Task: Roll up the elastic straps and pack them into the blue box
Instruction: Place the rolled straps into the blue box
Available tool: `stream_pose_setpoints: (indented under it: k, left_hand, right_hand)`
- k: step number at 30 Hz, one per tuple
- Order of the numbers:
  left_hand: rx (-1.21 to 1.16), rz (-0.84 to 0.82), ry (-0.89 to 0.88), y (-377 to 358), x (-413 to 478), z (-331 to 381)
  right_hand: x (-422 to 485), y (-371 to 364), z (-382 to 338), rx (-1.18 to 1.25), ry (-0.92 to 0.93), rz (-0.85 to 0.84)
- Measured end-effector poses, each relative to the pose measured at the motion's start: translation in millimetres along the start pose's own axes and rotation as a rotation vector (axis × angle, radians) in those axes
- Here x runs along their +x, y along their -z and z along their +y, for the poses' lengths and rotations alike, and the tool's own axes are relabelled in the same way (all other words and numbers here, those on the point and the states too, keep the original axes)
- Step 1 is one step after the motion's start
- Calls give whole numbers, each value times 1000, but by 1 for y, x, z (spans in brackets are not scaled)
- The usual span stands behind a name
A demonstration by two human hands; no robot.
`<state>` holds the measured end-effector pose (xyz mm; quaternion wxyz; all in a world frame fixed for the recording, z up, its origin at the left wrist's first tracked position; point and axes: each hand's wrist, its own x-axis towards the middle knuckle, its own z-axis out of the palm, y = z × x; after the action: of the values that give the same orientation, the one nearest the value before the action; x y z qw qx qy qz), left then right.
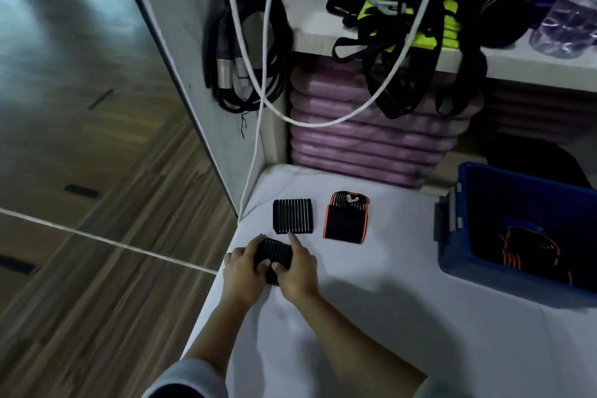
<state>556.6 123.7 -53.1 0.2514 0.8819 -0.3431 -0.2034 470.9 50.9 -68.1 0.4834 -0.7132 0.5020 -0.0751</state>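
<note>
Outside, three straps, one blue box

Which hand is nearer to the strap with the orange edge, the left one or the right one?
Right. The right hand sits left of the orange-edged strap, closer to the person; the left hand is farther left, across the black strap both hold.

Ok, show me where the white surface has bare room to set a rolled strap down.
Bare white surface lies between the orange-edged strap and the blue box, and more widely in front of the box. Crowded: the left edge, where left hand and right hand hold a half-rolled strap beside the ribbed black strap.
</note>
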Motion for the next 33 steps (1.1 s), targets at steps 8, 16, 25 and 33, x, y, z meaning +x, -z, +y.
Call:
stream_pose_setpoints:
  k: [8, 16, 25, 33]
  left_hand:
    - [-182, 0, -23, 6, -8, 0]
    - [-295, 13, -69, 4, -23, 14]
    - [-407, 68, -263, 0, -33, 100]
    - [-448, 20, -499, -32, -43, 234]
  right_hand:
    - [3, 0, 8, 16, 9, -31]
    - [-8, 21, 21, 180, 84, -51]
    - [-32, 141, 25, 519, 193, -126]
    - [-57, 286, 39, 576, 176, 47]
